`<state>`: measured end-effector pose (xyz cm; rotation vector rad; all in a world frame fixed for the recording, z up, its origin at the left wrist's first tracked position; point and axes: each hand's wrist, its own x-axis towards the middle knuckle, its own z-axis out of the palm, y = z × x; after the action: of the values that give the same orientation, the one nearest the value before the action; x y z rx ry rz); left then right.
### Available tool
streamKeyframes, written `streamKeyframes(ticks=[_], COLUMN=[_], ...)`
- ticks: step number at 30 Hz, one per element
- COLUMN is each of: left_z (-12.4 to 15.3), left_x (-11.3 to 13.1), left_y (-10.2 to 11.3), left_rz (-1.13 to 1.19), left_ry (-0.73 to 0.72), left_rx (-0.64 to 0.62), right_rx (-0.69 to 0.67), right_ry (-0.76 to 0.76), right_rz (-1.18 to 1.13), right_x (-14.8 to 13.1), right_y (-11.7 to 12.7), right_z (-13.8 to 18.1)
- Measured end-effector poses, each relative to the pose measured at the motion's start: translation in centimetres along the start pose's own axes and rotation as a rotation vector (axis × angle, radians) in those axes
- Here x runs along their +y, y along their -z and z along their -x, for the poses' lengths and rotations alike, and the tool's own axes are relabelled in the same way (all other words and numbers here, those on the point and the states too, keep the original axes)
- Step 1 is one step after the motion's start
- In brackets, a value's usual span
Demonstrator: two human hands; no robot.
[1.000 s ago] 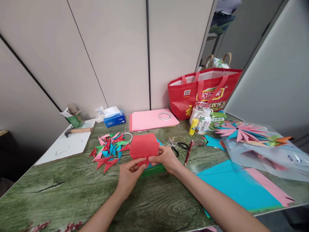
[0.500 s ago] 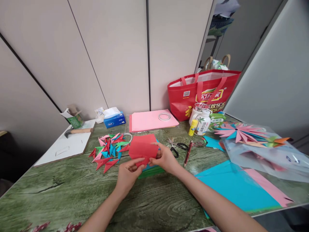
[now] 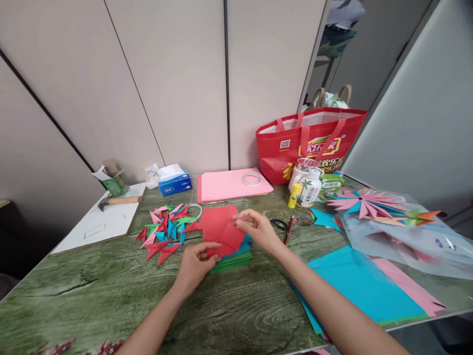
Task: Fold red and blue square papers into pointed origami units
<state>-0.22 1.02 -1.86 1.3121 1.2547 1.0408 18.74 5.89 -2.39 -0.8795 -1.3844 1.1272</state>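
Held over the table is a creased sheet of red paper (image 3: 219,227), partly folded. My left hand (image 3: 195,261) pinches its lower left corner between thumb and fingers. At the upper right edge, my right hand (image 3: 256,228) has its thumb and fingertips closed on the paper. Beneath it lies a stack of blue and green paper (image 3: 232,262), partly covered by the red sheet. Just left of the sheet is a pile of small folded paper pieces (image 3: 168,231) in red, pink, blue and green.
Black-handled scissors (image 3: 279,224), a pencil (image 3: 288,230) and a yellow glue stick (image 3: 294,195) lie or stand to the right. Behind are pink sheets (image 3: 225,185), a tissue box (image 3: 175,184) and a red bag (image 3: 275,155). A hammer (image 3: 123,199) rests on a white board (image 3: 92,224).
My right hand has moved from the paper's lower edge up to its upper right edge. The red paper has tilted, and more of the blue and green stack shows.
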Motion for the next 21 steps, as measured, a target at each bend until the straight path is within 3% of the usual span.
streamKeyframes(ticks=[3, 5, 9, 13, 17, 21], left_z=[-0.1, -0.1, -0.2, -0.2, -0.1, 0.0], left_x=[0.1, 0.2, 0.2, 0.3, 0.4, 0.0], left_y=[0.2, 0.3, 0.6, 0.6, 0.2, 0.0], left_rz=[0.000, 0.009, 0.040, 0.122, 0.349, 0.373], left_ry=[-0.004, -0.025, -0.040, -0.047, -0.117, -0.143], left_rx=[-0.029, -0.021, -0.015, 0.001, 0.064, 0.064], right_rx=[-0.144, -0.165, -0.109, -0.032, 0.065, 0.095], right_ry=[0.040, 0.041, 0.006, -0.067, -0.153, -0.111], right_rz=[0.185, 0.271, 0.306, 0.158, 0.025, 0.012], right_x=[0.0, 0.1, 0.3, 0.4, 0.4, 0.2], right_y=[-0.5, -0.7, -0.7, -0.7, -1.1, -2.1], right_z=[0.4, 0.6, 0.7, 0.7, 0.9, 1.4])
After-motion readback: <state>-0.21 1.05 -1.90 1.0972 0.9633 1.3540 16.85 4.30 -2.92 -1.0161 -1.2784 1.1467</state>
